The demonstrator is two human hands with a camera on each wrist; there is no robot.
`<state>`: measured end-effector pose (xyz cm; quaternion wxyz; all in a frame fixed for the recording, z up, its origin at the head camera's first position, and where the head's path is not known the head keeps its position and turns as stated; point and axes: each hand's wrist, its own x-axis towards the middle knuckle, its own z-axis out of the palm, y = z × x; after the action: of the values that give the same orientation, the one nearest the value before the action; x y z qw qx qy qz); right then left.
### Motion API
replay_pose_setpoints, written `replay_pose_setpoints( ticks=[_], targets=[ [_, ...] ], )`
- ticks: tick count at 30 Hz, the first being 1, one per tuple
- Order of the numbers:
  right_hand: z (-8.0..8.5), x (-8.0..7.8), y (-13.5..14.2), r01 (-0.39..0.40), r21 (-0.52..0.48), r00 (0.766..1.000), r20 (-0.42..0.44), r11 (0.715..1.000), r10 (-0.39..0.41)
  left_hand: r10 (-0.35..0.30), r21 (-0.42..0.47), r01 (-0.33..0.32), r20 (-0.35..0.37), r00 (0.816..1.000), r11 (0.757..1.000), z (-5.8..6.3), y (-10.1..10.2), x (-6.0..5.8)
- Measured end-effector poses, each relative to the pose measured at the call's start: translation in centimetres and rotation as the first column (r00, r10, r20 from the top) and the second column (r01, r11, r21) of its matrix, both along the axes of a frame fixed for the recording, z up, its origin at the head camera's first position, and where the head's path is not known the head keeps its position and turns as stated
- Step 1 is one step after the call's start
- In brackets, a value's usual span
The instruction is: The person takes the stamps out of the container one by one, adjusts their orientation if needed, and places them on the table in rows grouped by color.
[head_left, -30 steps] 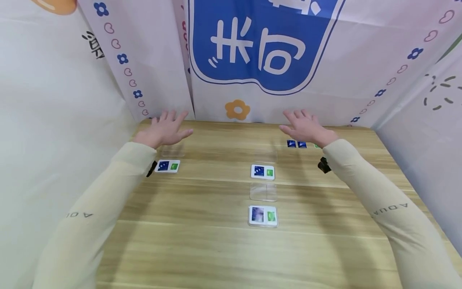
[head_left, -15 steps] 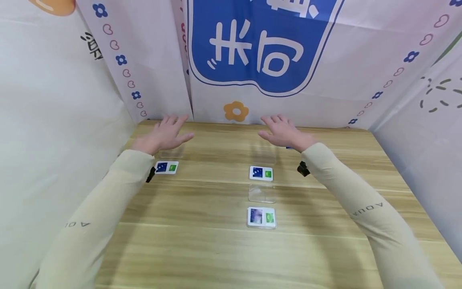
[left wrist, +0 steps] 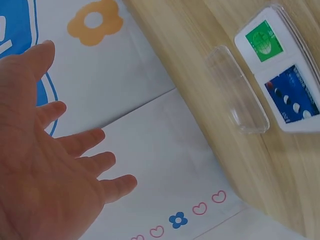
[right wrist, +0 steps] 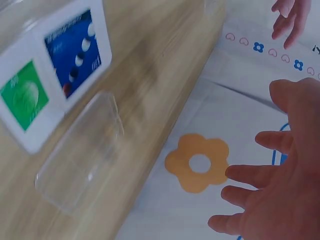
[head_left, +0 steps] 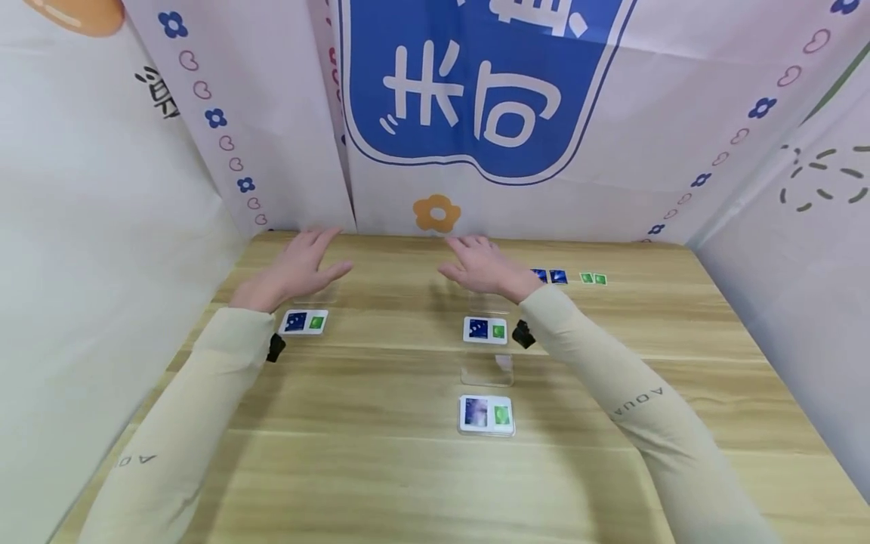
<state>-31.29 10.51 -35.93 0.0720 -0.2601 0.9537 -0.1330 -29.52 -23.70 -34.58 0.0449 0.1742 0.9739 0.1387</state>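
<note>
My left hand (head_left: pixel 299 264) hovers at the back left of the table, fingers straight and thumb spread, holding nothing. A clear plastic lid (left wrist: pixel 240 95) and a white card (head_left: pixel 303 323) with a blue and a green stamp lie nearest to it. My right hand (head_left: pixel 481 266) hovers at the back middle, fingers extended, its palm bare in the right wrist view. Near it lie another clear lid (right wrist: pixel 82 155) and a second white card (head_left: pixel 485 330) with a moon-phase stamp and a green one. Closer to me are a third lid (head_left: pixel 486 370) and a card with a purple stamp (head_left: pixel 486 415).
Small loose blue stamps (head_left: pixel 558 277) and green stamps (head_left: pixel 593 279) lie at the back right of the wooden table (head_left: pixel 381 483). A printed white cloth (head_left: pixel 292 151) hangs along the back edge, with more white cloth at both sides.
My right hand has swept left from above the loose stamps to the back middle, uncovering them. The left hand has moved slightly left and nearer. The view has shifted a little.
</note>
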Motion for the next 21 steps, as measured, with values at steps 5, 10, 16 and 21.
replay_pose_setpoints(
  ticks=[5,10,16,21],
  targets=[
    [-0.7,0.2,-1.8,-0.017,-0.014,1.000,-0.008,1.000,0.017,-0.009,0.012,0.009,-0.001,1.000,1.000,-0.1,-0.1,0.5],
    [-1.5,0.3,-3.4,-0.036,-0.038,0.999,-0.036,0.999,0.034,-0.008,0.047,0.008,-0.004,1.000,0.999,-0.7,-0.7,1.2],
    [-2.5,0.7,-4.5,-0.044,-0.057,0.999,-0.022,0.997,0.043,-0.007,0.065,0.007,0.001,1.000,0.998,-1.6,-1.5,2.1],
    [-2.9,1.0,-5.3,-0.057,-0.100,0.998,-0.011,0.993,0.056,0.014,0.098,-0.016,0.018,1.000,0.995,-2.3,-2.4,2.6]
  ],
)
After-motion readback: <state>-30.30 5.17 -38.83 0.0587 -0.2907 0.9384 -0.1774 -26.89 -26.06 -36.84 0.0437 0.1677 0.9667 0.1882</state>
